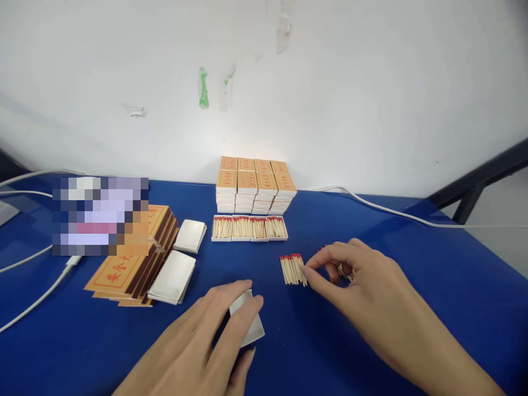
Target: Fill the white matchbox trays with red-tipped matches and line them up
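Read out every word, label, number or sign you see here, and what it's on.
Front flat orange cardboard sleeves: red "安全火", apparently; any remainder is covered by pixelation.
Rear flat orange cardboard sleeves: red lettering, partly covered, unclear.
Stacked orange-topped white cardboard boxes: red characters, too small to read surely.
I can make out no numbers.

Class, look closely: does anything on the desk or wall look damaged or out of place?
Yes: the wall bears green smears and scuffed patches, marring its otherwise plain surface. The loose matches by the right hand look gathered, not spilled.
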Demonstrator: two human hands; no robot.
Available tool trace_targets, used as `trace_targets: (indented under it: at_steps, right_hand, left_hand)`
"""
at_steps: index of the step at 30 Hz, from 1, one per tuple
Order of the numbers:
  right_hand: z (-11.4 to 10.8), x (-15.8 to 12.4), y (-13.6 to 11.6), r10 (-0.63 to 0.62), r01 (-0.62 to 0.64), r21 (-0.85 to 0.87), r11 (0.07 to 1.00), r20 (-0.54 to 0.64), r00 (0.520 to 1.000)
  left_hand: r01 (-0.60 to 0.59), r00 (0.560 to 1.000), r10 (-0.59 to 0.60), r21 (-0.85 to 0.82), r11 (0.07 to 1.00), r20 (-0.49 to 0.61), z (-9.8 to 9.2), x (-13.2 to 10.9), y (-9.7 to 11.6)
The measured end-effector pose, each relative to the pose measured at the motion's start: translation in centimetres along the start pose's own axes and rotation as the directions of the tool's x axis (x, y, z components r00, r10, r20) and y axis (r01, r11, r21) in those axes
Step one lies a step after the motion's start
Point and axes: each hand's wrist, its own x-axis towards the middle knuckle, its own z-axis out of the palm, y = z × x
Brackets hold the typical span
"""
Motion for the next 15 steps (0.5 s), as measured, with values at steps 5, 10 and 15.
trace_targets:
  at_steps: [5, 10, 15]
  right_hand:
    - [0.9, 0.2, -0.5, 0.046, -0.047, 0.033, 0.998, 0.011, 0.999]
    - [0.7, 0.3, -0.2, 0.015, -0.015, 0.012, 1.000, -0.030, 0.999]
    - [0.1, 0.7, 1.3, 0.002, -0.020, -0.118, 0.993, -0.150, 0.989]
  left_hand:
    - [-0.011, 1.000, 0.011, 0.011, 1.000, -0.015, -0.1, 0.3, 0.1]
    - [-0.012, 1.000, 0.013, 0.023, 1.000, -0.028, -0.2, 0.4, 0.1]
    - [0.002, 1.000, -0.002, 0.011, 1.000, 0.005, -0.1, 0.2, 0.1]
